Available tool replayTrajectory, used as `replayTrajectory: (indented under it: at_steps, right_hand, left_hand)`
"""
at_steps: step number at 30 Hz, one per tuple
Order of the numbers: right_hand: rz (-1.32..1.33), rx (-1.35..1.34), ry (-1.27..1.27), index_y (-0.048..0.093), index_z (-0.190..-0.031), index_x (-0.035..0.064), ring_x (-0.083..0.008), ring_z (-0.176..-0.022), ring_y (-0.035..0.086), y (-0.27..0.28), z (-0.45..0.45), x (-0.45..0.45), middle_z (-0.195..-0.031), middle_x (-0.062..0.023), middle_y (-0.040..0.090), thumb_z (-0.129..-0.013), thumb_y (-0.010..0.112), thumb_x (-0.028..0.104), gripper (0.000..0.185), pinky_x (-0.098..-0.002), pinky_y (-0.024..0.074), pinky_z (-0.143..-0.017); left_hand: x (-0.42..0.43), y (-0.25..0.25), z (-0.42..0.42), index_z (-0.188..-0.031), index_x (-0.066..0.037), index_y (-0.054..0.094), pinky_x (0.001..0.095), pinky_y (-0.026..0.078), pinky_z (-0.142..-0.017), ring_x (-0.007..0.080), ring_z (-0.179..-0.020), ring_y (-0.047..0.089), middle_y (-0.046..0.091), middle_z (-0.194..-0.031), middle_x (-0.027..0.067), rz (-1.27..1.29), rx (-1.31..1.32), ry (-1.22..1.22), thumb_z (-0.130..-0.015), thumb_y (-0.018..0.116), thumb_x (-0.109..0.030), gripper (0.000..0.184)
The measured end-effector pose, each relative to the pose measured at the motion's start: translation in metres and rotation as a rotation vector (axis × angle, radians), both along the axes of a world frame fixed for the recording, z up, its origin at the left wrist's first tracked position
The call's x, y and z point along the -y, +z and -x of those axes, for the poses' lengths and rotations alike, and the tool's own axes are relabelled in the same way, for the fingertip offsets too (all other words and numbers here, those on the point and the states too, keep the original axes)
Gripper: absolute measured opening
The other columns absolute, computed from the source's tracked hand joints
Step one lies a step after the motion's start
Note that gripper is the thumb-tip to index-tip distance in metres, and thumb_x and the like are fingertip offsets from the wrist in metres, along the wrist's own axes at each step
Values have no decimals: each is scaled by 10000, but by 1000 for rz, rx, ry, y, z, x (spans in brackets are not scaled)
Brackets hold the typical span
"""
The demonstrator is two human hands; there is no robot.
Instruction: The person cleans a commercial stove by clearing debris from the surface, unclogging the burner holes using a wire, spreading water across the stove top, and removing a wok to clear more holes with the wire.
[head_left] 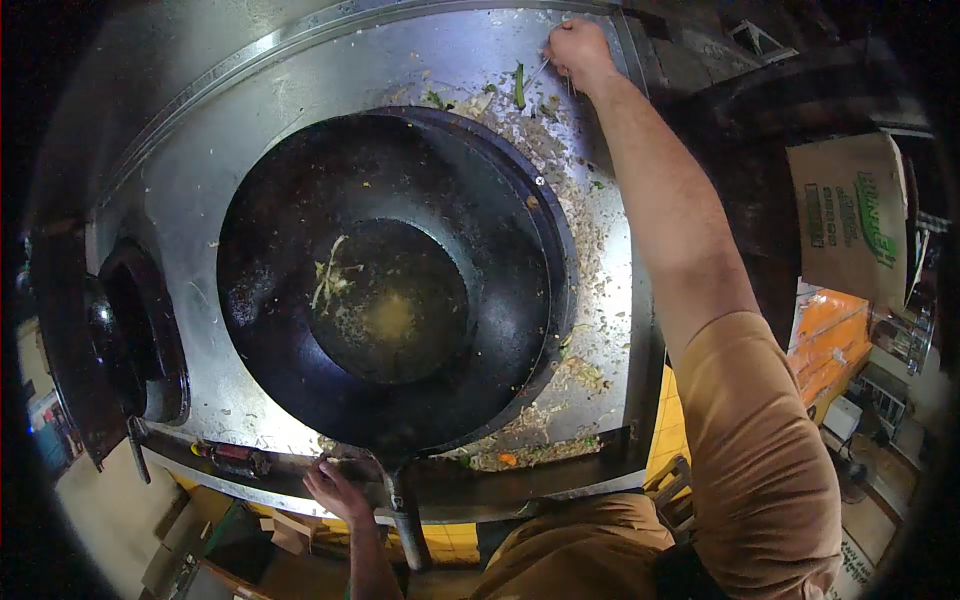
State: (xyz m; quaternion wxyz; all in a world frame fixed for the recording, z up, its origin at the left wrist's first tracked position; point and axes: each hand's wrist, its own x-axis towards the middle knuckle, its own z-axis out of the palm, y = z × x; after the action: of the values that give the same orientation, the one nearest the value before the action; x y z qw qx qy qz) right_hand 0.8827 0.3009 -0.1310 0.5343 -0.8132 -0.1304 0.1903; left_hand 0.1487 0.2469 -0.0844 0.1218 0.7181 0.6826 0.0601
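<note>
A large black wok (490, 330) sits on the steel stove top (210, 330), with a little yellowish liquid and pale vegetable shreds (330, 280) in its bottom. At the far right corner of the stove, my right hand (580, 55) is closed, with something thin and shiny at its fingers that I cannot make out. Close to it lie a green vegetable piece (519, 88) and wet food scraps (585, 225) that run down the wok's right side. My left hand (338, 495) is at the stove's front edge, left of the wok handle (405, 520), fingers slightly bent and apart.
A second dark wok (165, 340) stands on the left. Along the front, a trough holds more scraps (535, 455), and a dark red cylindrical object (232, 458) lies by the edge. To the right are a cardboard box (845, 215) and an orange surface (828, 335).
</note>
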Motion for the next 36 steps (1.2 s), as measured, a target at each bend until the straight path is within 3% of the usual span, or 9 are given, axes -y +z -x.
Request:
replayTrajectory:
  at_steps: [2, 4, 17, 19, 36]
  right_hand:
    - [9, -5, 6, 642, -762, -17, -173, -399, 499, 2, -1, 0, -588, -117, 616, -765, 571, 33, 86, -355, 357, -360]
    - [60, -12, 55, 595, -876, -19, -150, -483, 498, 7, 1, 2, -669, -119, 615, -833, 513, 26, 103, -318, 354, -385]
    - [1, -23, 31, 612, -893, -12, -148, -471, 493, 12, 8, 3, -692, -118, 640, -848, 517, 44, 120, -324, 365, -391]
    - [-16, 12, -11, 634, -781, -24, -167, -413, 505, 7, 6, 1, -629, -129, 639, -786, 563, 27, 87, -344, 362, -364]
    - [9, 45, -42, 644, -823, -6, -176, -442, 549, 1, 2, 1, -650, -125, 666, -743, 599, 29, 98, -352, 408, -396]
  left_hand:
    - [0, 1, 1, -1015, 18, 624, 492, 414, -834, 372, -923, 533, 542, -943, 200, 17, -26, 2, -1013, 420, -345, 417]
    - [0, 1, 2, -1017, 19, 622, 491, 414, -838, 372, -925, 532, 539, -945, 201, 35, -52, 2, -1016, 417, -344, 417]
    - [1, 1, -2, -1017, 22, 611, 485, 409, -832, 365, -912, 521, 528, -932, 195, 8, 10, -6, -1024, 427, -309, 379]
    - [1, 1, -1, -1011, 22, 610, 484, 409, -832, 365, -914, 521, 527, -929, 193, 1, -3, -16, -1024, 427, -307, 377]
    - [1, 0, -2, -1010, 25, 606, 508, 396, -852, 393, -927, 513, 521, -949, 216, 11, -3, 13, -1017, 422, -350, 418]
